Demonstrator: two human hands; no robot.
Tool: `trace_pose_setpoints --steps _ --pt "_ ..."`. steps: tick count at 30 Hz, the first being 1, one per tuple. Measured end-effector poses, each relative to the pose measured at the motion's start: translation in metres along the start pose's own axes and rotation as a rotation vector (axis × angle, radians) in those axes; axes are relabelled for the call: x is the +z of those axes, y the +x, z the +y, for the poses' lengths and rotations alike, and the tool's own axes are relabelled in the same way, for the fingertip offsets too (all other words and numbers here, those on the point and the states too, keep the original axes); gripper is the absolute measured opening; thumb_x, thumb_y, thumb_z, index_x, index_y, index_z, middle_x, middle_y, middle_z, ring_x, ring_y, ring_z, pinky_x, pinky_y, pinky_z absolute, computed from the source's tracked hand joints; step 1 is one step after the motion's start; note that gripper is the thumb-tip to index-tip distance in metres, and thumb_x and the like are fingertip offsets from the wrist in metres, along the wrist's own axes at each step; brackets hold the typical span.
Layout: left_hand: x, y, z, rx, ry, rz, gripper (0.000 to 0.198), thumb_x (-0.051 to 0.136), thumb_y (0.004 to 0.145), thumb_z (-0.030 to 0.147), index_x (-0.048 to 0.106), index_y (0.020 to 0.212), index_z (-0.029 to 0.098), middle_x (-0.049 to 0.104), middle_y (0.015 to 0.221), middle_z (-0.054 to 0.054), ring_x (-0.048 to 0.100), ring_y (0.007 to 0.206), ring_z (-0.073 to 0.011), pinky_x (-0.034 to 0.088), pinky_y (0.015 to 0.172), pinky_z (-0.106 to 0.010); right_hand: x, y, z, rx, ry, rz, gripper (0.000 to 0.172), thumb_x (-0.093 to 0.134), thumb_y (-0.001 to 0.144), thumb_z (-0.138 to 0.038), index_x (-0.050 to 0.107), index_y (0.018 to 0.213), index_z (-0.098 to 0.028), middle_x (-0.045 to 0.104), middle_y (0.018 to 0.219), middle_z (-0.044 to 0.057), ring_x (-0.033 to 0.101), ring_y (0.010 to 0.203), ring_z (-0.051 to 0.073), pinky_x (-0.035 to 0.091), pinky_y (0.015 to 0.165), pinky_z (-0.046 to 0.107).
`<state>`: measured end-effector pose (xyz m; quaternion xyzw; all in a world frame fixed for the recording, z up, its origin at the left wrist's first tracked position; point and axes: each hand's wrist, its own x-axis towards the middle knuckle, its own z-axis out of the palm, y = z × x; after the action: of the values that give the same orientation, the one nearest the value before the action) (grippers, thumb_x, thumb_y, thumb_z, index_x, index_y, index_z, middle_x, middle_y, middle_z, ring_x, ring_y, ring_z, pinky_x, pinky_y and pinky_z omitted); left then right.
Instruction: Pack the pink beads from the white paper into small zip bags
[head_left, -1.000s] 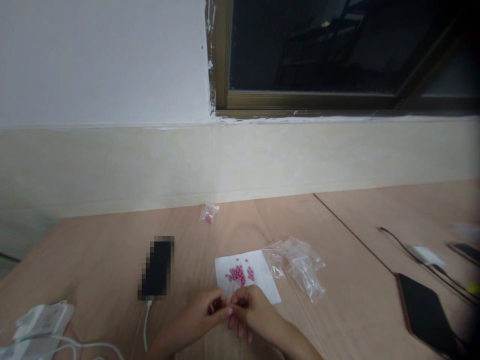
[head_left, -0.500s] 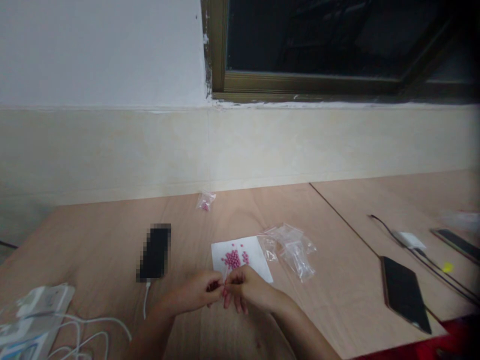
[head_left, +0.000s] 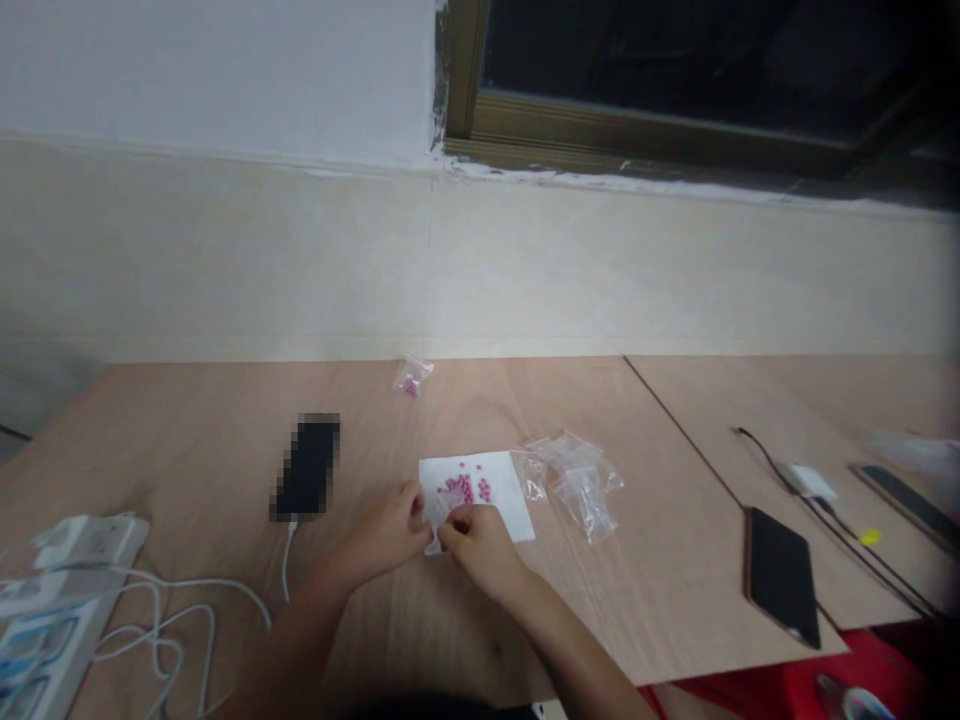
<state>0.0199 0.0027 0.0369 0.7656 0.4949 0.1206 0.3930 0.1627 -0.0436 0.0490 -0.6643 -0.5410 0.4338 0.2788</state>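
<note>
A small clear zip bag (head_left: 444, 503) is stretched between my two hands, over the lower left part of a white sheet of paper (head_left: 516, 518). My left hand (head_left: 394, 530) pinches the bag's left side. On the other side my right hand (head_left: 481, 548) has its fingers closed on the bag's edge, and it covers part of the sheet. Just beyond the fingers, a loose heap of small pink beads (head_left: 463, 487) lies on the paper. I cannot make out whether any beads are inside the held bag.
Several clear bags (head_left: 581, 485) lie right of the paper. Near the wall sits a small bag with pink beads (head_left: 411, 380). A charging phone (head_left: 309, 465) and a power strip (head_left: 90, 600) are on the left; another phone (head_left: 781, 575) and a white adapter (head_left: 811, 483) are on the right.
My hands have moved from together in front of the paper to slightly apart over its lower left part, with the bag now visible between them. The view has shifted somewhat.
</note>
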Motion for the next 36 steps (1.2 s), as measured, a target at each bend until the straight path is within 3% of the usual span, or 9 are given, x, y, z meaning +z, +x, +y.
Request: trace_pose_setpoints --steps 3,7,11,19,21,25,30,33,36 --pt "0.003 0.007 -0.004 0.117 -0.08 0.066 0.045 0.051 0.06 0.004 0.053 0.102 0.02 0.058 0.097 -0.004 0.054 0.083 -0.0184 0.042 0.069 -0.027 -0.002 0.001 0.0 -0.038 -0.023 0.004 0.023 0.05 0.068 -0.015 0.054 0.045 -0.015 0.048 0.042 -0.004 0.042 0.045 0.008 0.027 0.044 0.02" --pt "-0.01 0.015 -0.013 0.1 -0.06 0.181 0.041 0.043 0.066 0.0 0.053 0.101 0.019 0.055 0.099 -0.005 0.052 0.096 -0.0196 0.041 0.085 -0.033 -0.02 0.002 0.004 -0.006 -0.08 0.14 0.026 0.048 0.07 -0.018 0.053 0.045 -0.016 0.048 0.042 -0.003 0.043 0.045 0.009 0.029 0.046 0.02" --pt "-0.019 0.009 0.0 0.059 -0.229 0.038 0.015 0.046 0.082 0.022 0.052 0.094 0.018 0.056 0.084 -0.003 0.055 0.074 -0.0158 0.045 0.067 -0.028 -0.029 0.005 0.007 -0.015 -0.038 0.118 0.025 0.046 0.072 -0.018 0.055 0.049 -0.015 0.049 0.044 -0.002 0.045 0.046 0.01 0.03 0.047 0.021" --pt "0.007 0.002 0.002 0.064 -0.62 -0.316 0.023 0.053 0.079 0.039 0.048 0.073 0.017 0.05 0.064 0.004 0.049 0.057 -0.0099 0.041 0.051 -0.021 -0.018 -0.002 0.006 -0.11 0.146 -0.178 0.021 0.045 0.071 -0.014 0.059 0.055 -0.015 0.05 0.048 -0.004 0.043 0.049 0.009 0.03 0.048 0.019" --pt "0.007 0.001 -0.004 0.007 -0.569 -0.318 0.018 0.052 0.077 0.033 0.045 0.07 0.017 0.048 0.061 0.005 0.047 0.053 -0.009 0.039 0.048 -0.02 -0.018 -0.004 0.01 -0.047 0.117 -0.132 0.021 0.045 0.069 -0.013 0.054 0.05 -0.015 0.045 0.044 -0.005 0.04 0.046 0.008 0.027 0.045 0.019" --pt "0.003 0.002 -0.005 -0.018 -0.28 -0.097 0.015 0.052 0.065 0.012 0.039 0.062 0.019 0.038 0.056 0.009 0.038 0.05 -0.0079 0.03 0.045 -0.018 -0.015 -0.007 0.017 0.027 -0.005 0.059 0.024 0.048 0.067 -0.019 0.047 0.043 -0.018 0.041 0.041 -0.005 0.04 0.044 0.009 0.024 0.045 0.021" --pt "-0.001 0.006 0.01 0.128 -0.102 0.07 0.025 0.048 0.062 0.002 0.053 0.081 0.018 0.052 0.079 0.001 0.051 0.075 -0.015 0.042 0.066 -0.025 -0.011 -0.005 0.014 -0.02 -0.139 0.159 0.023 0.05 0.067 -0.024 0.048 0.045 -0.018 0.045 0.045 -0.003 0.041 0.047 0.011 0.023 0.047 0.022" --pt "-0.007 0.003 0.014 0.289 -0.17 -0.026 0.035 0.048 0.071 0.005 0.056 0.101 0.02 0.055 0.106 -0.005 0.049 0.104 -0.0199 0.039 0.091 -0.032 -0.016 -0.003 0.011 -0.063 -0.094 0.202 0.023 0.047 0.069 -0.025 0.046 0.046 -0.019 0.044 0.045 -0.003 0.041 0.048 0.011 0.025 0.048 0.022" --pt "-0.008 -0.003 0.012 0.3 -0.289 -0.146 0.042 0.057 0.076 0.018 0.048 0.117 0.021 0.054 0.117 -0.007 0.048 0.111 -0.0221 0.036 0.096 -0.035 -0.021 0.0 0.009 -0.099 0.07 0.151 0.022 0.043 0.07 -0.025 0.048 0.05 -0.019 0.044 0.047 -0.003 0.041 0.048 0.011 0.029 0.049 0.022"
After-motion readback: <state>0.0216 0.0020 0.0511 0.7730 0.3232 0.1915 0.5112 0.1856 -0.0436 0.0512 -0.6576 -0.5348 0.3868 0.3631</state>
